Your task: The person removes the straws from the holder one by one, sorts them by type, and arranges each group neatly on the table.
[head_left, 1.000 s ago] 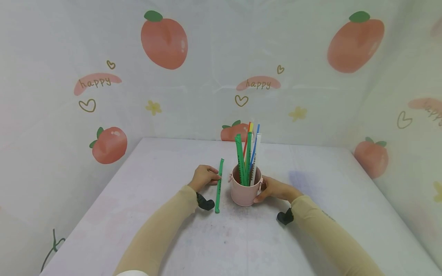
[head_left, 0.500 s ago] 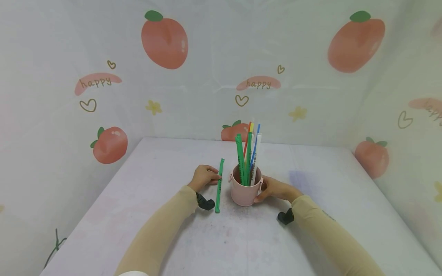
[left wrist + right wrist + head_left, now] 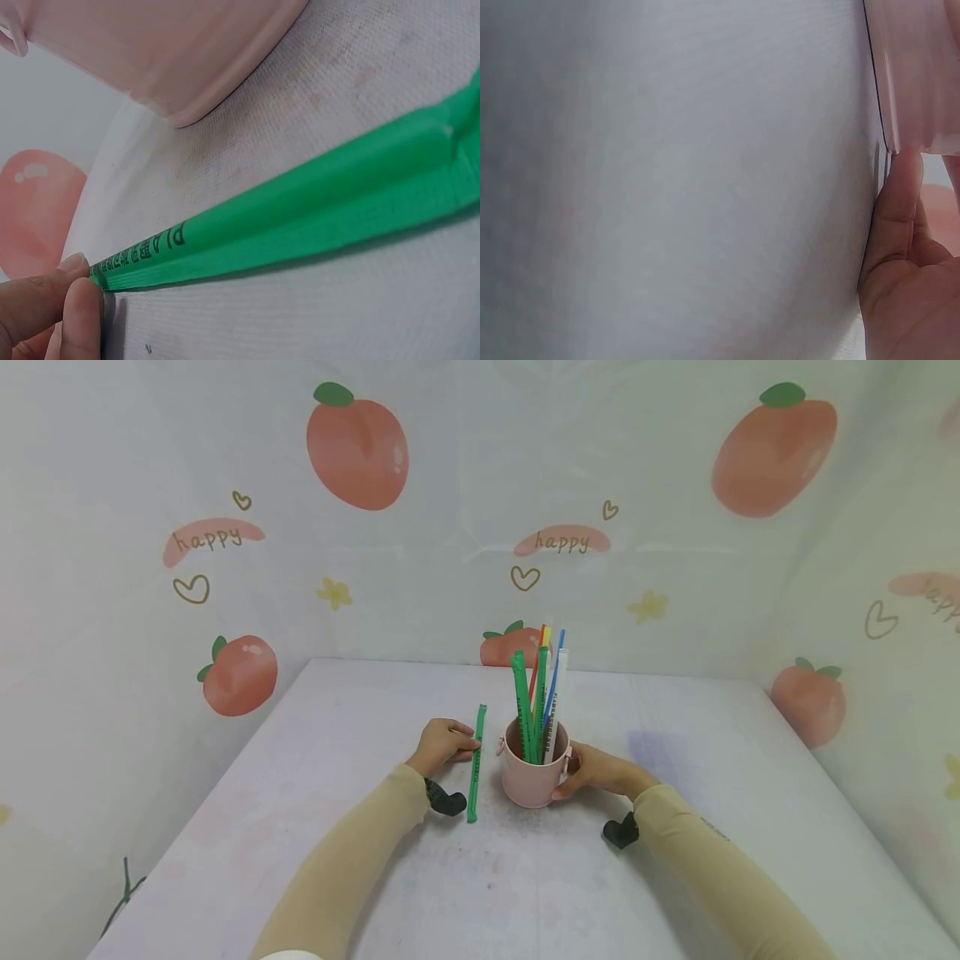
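Note:
My left hand (image 3: 441,746) pinches a green paper-wrapped drinking straw (image 3: 474,789) near its middle, between thumb and finger. In the left wrist view that wrapped straw (image 3: 315,202) runs close above the table, black "PLA" lettering along it. To its right stands a small pink bucket (image 3: 528,787), upright on the table. My right hand (image 3: 600,771) grips the bucket's right side, thumb at the front low down; its other fingers are partly hidden behind. Inside the bucket lean green wrapped straws (image 3: 521,702), a white wrapped straw (image 3: 557,693), and red, yellow and blue ones.
A pale cloth covers the table (image 3: 517,893). Behind and at both sides hang white curtains (image 3: 450,568) printed with peaches. A dark green cord (image 3: 123,893) hangs at the left edge. Black wrist cameras (image 3: 619,832) sit beneath both wrists.

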`<state>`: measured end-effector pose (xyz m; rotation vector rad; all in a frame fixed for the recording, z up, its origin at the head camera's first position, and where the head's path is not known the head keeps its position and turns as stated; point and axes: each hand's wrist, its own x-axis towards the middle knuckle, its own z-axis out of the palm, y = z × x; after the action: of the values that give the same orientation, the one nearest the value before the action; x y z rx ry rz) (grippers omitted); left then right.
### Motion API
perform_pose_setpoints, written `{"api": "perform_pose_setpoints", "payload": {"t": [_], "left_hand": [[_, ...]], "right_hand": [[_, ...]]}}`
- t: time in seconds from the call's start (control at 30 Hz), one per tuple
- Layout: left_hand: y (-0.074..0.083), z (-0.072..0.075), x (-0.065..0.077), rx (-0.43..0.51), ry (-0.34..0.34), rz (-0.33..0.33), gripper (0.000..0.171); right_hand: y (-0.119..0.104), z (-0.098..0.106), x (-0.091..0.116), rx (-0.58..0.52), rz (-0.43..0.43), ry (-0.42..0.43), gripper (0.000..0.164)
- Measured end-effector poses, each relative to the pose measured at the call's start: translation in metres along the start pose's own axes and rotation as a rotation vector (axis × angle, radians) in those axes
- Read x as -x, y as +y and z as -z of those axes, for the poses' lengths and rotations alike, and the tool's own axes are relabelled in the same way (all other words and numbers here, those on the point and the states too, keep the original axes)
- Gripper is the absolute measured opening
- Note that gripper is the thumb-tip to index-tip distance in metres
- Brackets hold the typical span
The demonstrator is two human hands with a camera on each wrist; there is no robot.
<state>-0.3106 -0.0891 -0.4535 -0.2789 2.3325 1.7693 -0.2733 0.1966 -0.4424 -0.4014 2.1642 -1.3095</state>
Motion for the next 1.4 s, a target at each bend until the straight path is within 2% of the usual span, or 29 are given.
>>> {"api": "perform_pose_setpoints", "payload": {"t": [0.33,0.5,0.7,0.83,1.0,1.2,1.4], "left_hand": [[0.006,0.002,0.006,0.018,-0.015,-0.012,0.027],[0.017,0.004,0.01,0.021,-0.016,-0.017,0.029],[0.045,0.009,0.02,0.099,-0.074,-0.106,0.033],[0.065,0.011,0.032,0.145,-0.113,-0.172,0.03],[0.083,0.008,0.046,0.189,-0.159,-0.238,0.03],[0.094,-0.002,0.059,0.22,-0.185,-0.298,0.03],[0.092,-0.012,0.063,0.202,-0.2,-0.318,0.029]], "right_hand": [[0.0,0.001,0.0,0.008,-0.001,0.003,0.085],[0.0,0.001,0.0,0.013,0.009,-0.002,0.082],[0.0,0.001,0.0,0.01,-0.002,0.0,0.087],[0.001,0.0,-0.001,0.0,-0.005,-0.004,0.09],[0.001,0.001,-0.001,-0.007,0.0,-0.007,0.09],[0.001,0.001,-0.001,-0.007,0.0,-0.011,0.089],[0.003,0.0,-0.001,0.005,0.014,-0.007,0.083]]}}
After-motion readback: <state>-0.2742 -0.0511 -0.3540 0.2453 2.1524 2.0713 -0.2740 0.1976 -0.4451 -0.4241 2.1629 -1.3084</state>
